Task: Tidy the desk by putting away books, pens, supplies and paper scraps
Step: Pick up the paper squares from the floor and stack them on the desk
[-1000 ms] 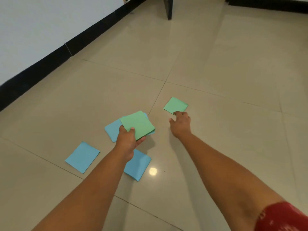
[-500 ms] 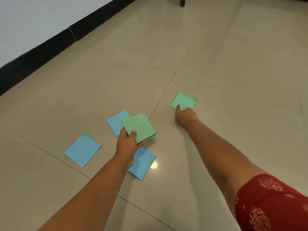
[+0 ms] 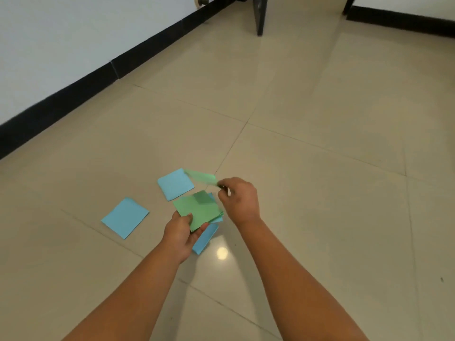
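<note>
The left hand (image 3: 181, 233) grips a paper stack (image 3: 198, 209). The right hand (image 3: 240, 200) pinches a green sheet (image 3: 200, 177) just above it. Three blue sheets (image 3: 125, 217) lie on the floor (image 3: 320, 143).

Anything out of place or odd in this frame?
Yes. Three blue sheets lie loose on the floor, not a desk: one at left, one farther off, one partly under the left hand. That hand holds a stack with edges askew. The right hand pinches a blurred green sheet.
</note>
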